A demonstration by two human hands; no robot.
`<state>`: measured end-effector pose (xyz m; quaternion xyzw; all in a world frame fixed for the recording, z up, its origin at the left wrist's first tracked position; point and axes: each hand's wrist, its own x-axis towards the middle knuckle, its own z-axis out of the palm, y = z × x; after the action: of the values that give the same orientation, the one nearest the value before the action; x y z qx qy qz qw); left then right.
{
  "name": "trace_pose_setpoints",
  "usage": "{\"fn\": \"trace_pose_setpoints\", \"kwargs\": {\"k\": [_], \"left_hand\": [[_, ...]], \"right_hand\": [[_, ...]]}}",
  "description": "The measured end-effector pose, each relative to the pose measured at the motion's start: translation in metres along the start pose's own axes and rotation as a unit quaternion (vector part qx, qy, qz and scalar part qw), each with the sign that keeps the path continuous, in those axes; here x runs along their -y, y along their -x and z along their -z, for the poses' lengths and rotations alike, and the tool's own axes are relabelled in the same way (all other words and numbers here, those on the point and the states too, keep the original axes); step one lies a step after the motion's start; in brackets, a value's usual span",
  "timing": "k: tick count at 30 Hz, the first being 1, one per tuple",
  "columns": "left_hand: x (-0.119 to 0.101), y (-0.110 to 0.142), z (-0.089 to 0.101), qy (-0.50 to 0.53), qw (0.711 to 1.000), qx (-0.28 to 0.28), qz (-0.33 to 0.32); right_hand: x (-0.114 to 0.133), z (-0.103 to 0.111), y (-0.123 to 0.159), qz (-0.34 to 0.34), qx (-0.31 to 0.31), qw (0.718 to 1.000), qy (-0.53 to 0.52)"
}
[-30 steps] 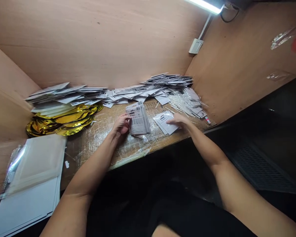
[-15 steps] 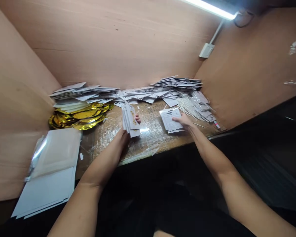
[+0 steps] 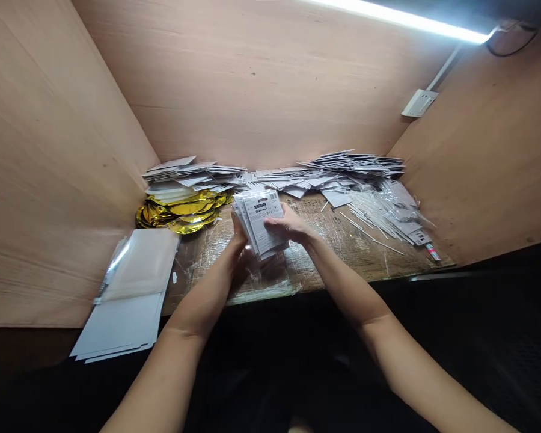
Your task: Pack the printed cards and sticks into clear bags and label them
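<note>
The left hand (image 3: 238, 243) and the right hand (image 3: 288, 224) are close together, and both are holding one stack of printed cards (image 3: 258, 221). The left hand grips the stack from the lower left edge, and its fingers are partly hidden behind the cards. The right hand lies flat over the top of the stack, with the fingers pointing to the left. The stack is tilted and is held just above the wooden table (image 3: 338, 255).

Beyond both hands, there is a long, messy pile of white cards (image 3: 342, 171). Further left of the left hand are gold foil plates (image 3: 183, 211), and nearer to that hand is a pile of white sheets (image 3: 128, 307). To the right of the right hand lie many thin white sticks (image 3: 379, 216) in a loose heap.
</note>
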<state>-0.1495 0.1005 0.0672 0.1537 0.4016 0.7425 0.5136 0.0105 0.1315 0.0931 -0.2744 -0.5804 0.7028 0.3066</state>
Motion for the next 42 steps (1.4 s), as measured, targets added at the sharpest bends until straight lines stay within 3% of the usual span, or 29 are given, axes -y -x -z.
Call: {"fn": "trace_pose_setpoints", "kwargs": {"k": [3,6,9,12,16,18,20,22,24,26,28,29,31,34,36,38,39,40,42], "left_hand": [[-0.026,-0.008,0.004,0.020,0.999,0.007,-0.048],[-0.042,-0.010,0.005,0.038,0.994,0.077,-0.069],[-0.033,-0.004,0.003,-0.007,0.986,0.151,-0.067],[-0.003,0.002,-0.001,-0.120,0.976,0.172,-0.056],[0.025,-0.003,-0.003,-0.133,0.977,0.157,-0.051],[0.025,-0.011,-0.001,-0.109,0.983,0.139,-0.048],[0.018,-0.020,0.002,-0.071,0.992,0.093,-0.055],[0.010,-0.027,0.004,-0.020,0.998,0.043,-0.047],[0.003,-0.031,0.008,0.015,1.000,0.024,-0.012],[-0.001,-0.033,0.011,0.019,0.999,0.015,0.026],[-0.001,-0.033,0.014,0.012,0.999,0.000,0.049],[0.000,-0.033,0.015,0.010,0.998,-0.004,0.054],[0.003,-0.034,0.017,0.009,0.998,0.002,0.056],[0.005,-0.035,0.016,0.005,0.999,0.024,0.048],[0.004,-0.033,0.013,-0.004,0.999,0.021,0.042],[0.000,-0.027,0.008,-0.020,0.999,0.025,0.037],[-0.003,-0.023,0.004,-0.030,0.998,0.035,0.033],[-0.006,-0.017,0.000,-0.040,0.998,0.052,0.024],[-0.012,-0.004,-0.008,-0.057,0.994,0.088,-0.007]], "right_hand": [[0.014,0.011,0.002,0.070,-0.023,0.997,0.022],[0.016,0.029,-0.002,0.168,-0.091,0.980,0.048],[-0.001,0.051,-0.008,0.160,-0.118,0.974,0.107],[-0.026,0.068,-0.010,0.101,-0.116,0.973,0.175],[-0.038,0.077,-0.010,0.095,-0.059,0.966,0.233],[-0.024,0.084,-0.022,0.093,0.021,0.964,0.247],[0.001,0.096,-0.047,0.094,0.043,0.948,0.301],[0.031,0.113,-0.082,0.106,-0.042,0.897,0.426],[0.056,0.129,-0.117,0.100,-0.133,0.792,0.588],[0.073,0.141,-0.142,0.078,-0.147,0.692,0.702],[0.083,0.149,-0.154,0.067,-0.115,0.648,0.750],[0.086,0.151,-0.156,0.077,-0.104,0.653,0.746],[0.093,0.155,-0.152,0.122,-0.113,0.692,0.702],[0.107,0.158,-0.128,0.195,-0.176,0.749,0.608],[0.116,0.159,-0.101,0.215,-0.191,0.820,0.495],[0.126,0.156,-0.065,0.213,-0.158,0.902,0.342],[0.133,0.153,-0.045,0.209,-0.132,0.926,0.287],[0.141,0.148,-0.023,0.209,-0.111,0.934,0.267],[0.159,0.134,0.022,0.235,-0.083,0.913,0.322]]}}
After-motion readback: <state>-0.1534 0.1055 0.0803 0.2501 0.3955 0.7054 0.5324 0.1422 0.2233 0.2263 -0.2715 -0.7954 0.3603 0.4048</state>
